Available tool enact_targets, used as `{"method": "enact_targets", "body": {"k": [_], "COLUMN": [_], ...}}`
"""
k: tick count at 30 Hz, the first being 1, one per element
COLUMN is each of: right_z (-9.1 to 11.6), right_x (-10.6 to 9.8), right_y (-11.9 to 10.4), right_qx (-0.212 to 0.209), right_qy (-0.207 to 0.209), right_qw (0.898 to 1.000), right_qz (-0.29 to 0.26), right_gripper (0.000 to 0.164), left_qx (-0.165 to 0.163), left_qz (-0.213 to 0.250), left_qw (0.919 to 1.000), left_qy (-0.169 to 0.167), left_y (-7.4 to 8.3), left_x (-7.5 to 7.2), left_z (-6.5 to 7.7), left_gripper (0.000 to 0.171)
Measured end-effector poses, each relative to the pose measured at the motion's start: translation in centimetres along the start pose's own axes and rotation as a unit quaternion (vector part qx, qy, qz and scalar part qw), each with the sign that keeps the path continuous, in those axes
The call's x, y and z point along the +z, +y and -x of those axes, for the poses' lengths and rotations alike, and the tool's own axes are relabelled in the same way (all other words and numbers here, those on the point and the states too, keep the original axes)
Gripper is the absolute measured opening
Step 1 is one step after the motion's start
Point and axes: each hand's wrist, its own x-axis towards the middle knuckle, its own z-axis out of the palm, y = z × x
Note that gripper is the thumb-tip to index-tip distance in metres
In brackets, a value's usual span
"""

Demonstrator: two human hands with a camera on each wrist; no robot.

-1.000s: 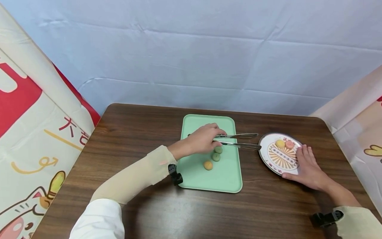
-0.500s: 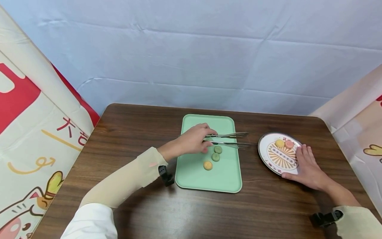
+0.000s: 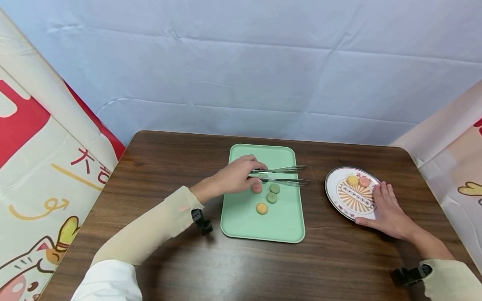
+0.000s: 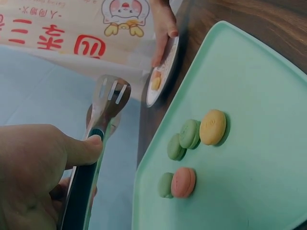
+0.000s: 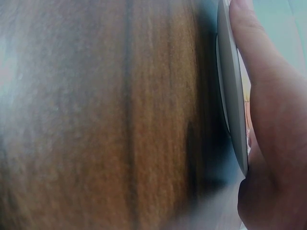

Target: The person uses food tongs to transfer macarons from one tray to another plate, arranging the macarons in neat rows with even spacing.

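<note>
My left hand (image 3: 235, 173) grips metal tongs (image 3: 286, 169) above the green tray (image 3: 263, 230). The tongs' arms stand apart, and no macaron shows between their slotted tips. Under the tongs lie a pink macaron (image 4: 183, 182) and a green macaron (image 4: 165, 185), side by side. Two more green macarons, one (image 3: 274, 188) behind the other (image 3: 272, 197), and a yellow macaron (image 3: 262, 208) lie nearby on the tray. My right hand (image 3: 391, 215) rests with straight fingers on the right rim of a white plate (image 3: 333, 194), its thumb along the front edge.
On the plate, a yellow macaron (image 3: 352, 180) and a pink macaron (image 3: 364, 182) sit close together near the back. Tray and plate stand apart on a dark wooden table (image 3: 180, 154). A pale cloth (image 3: 241, 75) hangs behind the table, with printed cloths at both sides.
My left hand has drawn the tongs to the left, away from the plate and back over the tray, uncovering the pink macaron. The right hand and plate have stayed put.
</note>
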Motion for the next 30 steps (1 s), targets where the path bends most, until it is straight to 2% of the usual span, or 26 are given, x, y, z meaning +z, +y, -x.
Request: {"method": "enact_targets", "body": {"k": [5,13,18,25,30], "right_z": [-0.1,-0.1,-0.1,-0.1,-0.1], "right_x": [-0.1,-0.2,-0.2,-0.2,-0.1], "right_y": [-0.1,-0.2,-0.1,0.0,-0.1], "right_qx": [0.002,0.008,0.010,0.004,0.003], "right_qy": [-0.002,-0.007,-0.007,0.000,0.000], "right_qw": [1.000,1.000,1.000,1.000,1.000], "right_qz": [0.001,0.000,0.000,0.005,0.005], "right_gripper": [0.133,0.133,0.133,0.133,0.133], "left_qx": [-0.004,-0.004,-0.008,0.002,-0.003], "left_qz": [0.012,0.008,0.009,0.009,0.009], "left_qw": [0.9999,0.9999,0.9999,0.9998,0.9999], "left_qy": [0.002,0.014,0.010,0.016,0.009], "left_y": [-0.3,-1.0,-1.7,-2.5,-2.9], "left_x": [-0.2,-0.3,-0.5,-0.6,-0.6], "left_z": [0.6,1.8,2.5,3.1,3.5], "left_gripper": [0.041,0.040,0.039,0.038,0.038]}}
